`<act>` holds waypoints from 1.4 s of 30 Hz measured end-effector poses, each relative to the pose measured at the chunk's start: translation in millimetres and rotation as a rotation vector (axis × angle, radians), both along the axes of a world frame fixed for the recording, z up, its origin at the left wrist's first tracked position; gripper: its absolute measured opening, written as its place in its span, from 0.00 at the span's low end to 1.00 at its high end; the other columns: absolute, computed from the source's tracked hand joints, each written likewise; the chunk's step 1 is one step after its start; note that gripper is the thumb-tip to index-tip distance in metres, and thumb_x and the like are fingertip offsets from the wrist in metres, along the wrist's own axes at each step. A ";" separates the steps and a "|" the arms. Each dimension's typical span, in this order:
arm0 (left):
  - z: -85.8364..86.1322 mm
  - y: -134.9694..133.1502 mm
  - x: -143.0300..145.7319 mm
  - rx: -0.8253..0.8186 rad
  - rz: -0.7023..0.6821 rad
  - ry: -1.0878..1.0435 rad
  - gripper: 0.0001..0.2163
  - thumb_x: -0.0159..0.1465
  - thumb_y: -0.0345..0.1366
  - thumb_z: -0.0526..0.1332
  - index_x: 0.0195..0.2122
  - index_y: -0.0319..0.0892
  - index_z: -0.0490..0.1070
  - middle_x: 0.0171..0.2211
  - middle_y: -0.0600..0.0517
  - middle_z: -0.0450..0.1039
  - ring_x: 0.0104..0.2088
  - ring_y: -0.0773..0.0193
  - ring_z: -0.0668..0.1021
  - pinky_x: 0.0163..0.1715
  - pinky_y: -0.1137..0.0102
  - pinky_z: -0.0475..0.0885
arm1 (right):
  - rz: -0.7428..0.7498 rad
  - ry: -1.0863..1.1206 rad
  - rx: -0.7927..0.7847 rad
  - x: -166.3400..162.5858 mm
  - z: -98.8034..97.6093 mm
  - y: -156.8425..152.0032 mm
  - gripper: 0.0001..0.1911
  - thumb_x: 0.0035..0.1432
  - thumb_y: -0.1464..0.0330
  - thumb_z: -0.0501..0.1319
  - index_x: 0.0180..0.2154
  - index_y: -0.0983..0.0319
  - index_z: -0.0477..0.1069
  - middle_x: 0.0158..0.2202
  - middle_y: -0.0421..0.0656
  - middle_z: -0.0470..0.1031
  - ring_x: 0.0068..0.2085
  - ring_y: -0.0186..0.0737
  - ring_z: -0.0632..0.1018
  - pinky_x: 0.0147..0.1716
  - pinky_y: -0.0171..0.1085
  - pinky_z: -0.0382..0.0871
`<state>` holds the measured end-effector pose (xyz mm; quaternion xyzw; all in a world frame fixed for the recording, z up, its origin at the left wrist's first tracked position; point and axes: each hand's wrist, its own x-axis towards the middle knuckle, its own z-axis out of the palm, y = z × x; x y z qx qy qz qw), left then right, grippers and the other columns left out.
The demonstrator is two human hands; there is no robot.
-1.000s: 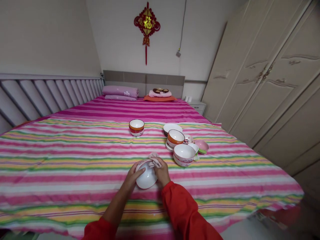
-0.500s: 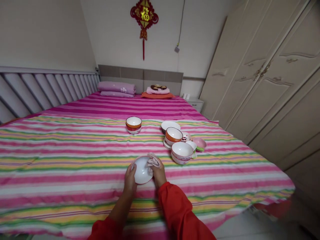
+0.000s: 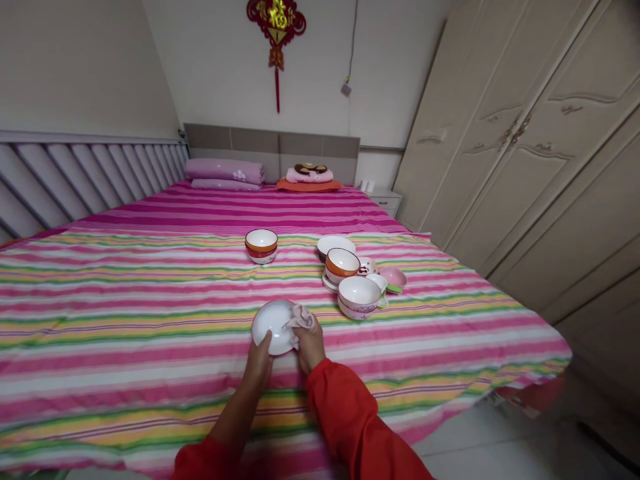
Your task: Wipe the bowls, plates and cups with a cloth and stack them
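Observation:
A white bowl point(image 3: 274, 325) with a thin red rim is held tilted toward me above the striped sheet. My left hand point(image 3: 260, 360) grips its lower left edge, thumb over the inside and fingers hidden beneath. A pale pink cloth point(image 3: 301, 317) is bunched in my right hand point(image 3: 311, 341), pressed on the bowl's right side. To the right stand a white bowl with a patterned outside point(image 3: 359, 297) and an orange bowl point(image 3: 342, 266) on a stack. Farther off, two stacked bowls point(image 3: 261, 246) sit apart on the left.
A wide white bowl point(image 3: 336, 246), a pink bowl point(image 3: 393, 277) and a small white dish point(image 3: 376, 281) with green stand in the right group. Folded bedding point(image 3: 225, 172) lies by the headboard point(image 3: 250, 141). A railing point(image 3: 90, 173) runs along the left, wardrobes point(image 3: 500, 147) along the right.
My left hand has shifted from the bowl's left side to its lower edge, and more of the left rim shows. The cloth stays at the right side. The view has shifted slightly.

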<state>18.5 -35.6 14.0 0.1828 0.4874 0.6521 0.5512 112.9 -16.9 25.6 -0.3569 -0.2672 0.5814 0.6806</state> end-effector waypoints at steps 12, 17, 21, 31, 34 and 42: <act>9.7 -9.7 -11.7 -0.283 -0.457 -0.146 0.20 0.61 0.49 0.58 0.20 0.38 0.63 0.10 0.56 0.58 0.09 0.78 0.55 0.10 0.81 0.43 | 0.200 0.288 -0.058 -8.9 13.4 -16.3 0.25 0.50 0.51 0.64 0.44 0.62 0.73 0.42 0.45 0.79 0.45 0.42 0.78 0.41 0.38 0.73; 25.6 -15.4 -20.9 -0.392 -0.362 -0.483 0.19 0.69 0.39 0.47 0.20 0.39 0.58 0.08 0.62 0.48 0.06 0.79 0.53 0.08 0.84 0.44 | 0.227 0.203 -0.131 -20.6 -3.3 -34.8 0.22 0.45 0.55 0.69 0.36 0.65 0.76 0.32 0.44 0.79 0.34 0.39 0.78 0.33 0.35 0.72; 26.0 -25.9 -30.9 -0.263 -0.493 -0.692 0.19 0.70 0.31 0.42 0.21 0.39 0.57 0.11 0.60 0.53 0.07 0.80 0.57 0.09 0.85 0.48 | 0.210 0.103 -0.142 -3.3 6.8 -28.1 0.19 0.41 0.59 0.71 0.34 0.66 0.76 0.28 0.43 0.78 0.29 0.37 0.76 0.26 0.33 0.69; 7.5 -40.8 -17.5 -0.157 -0.809 -0.833 0.14 0.62 0.22 0.53 0.20 0.37 0.57 0.12 0.61 0.51 0.09 0.79 0.60 0.11 0.85 0.48 | 0.316 -0.013 -0.056 16.7 22.9 -20.6 0.21 0.44 0.55 0.68 0.32 0.67 0.75 0.25 0.42 0.76 0.27 0.36 0.74 0.29 0.34 0.66; 12.6 -39.8 -19.7 -0.180 -0.767 -0.789 0.14 0.61 0.22 0.53 0.19 0.37 0.58 0.13 0.60 0.53 0.09 0.80 0.60 0.11 0.86 0.48 | 0.317 -0.171 -0.004 27.0 13.1 -25.8 0.20 0.45 0.54 0.68 0.30 0.65 0.73 0.22 0.38 0.71 0.25 0.33 0.70 0.27 0.33 0.63; 63.5 -12.5 -15.9 -0.223 -0.735 -0.321 0.15 0.60 0.35 0.61 0.18 0.36 0.62 0.11 0.61 0.51 0.09 0.80 0.52 0.09 0.82 0.44 | -0.069 -0.939 0.322 55.6 -22.9 -23.4 0.11 0.60 0.63 0.54 0.32 0.62 0.72 0.31 0.44 0.72 0.34 0.40 0.70 0.36 0.38 0.65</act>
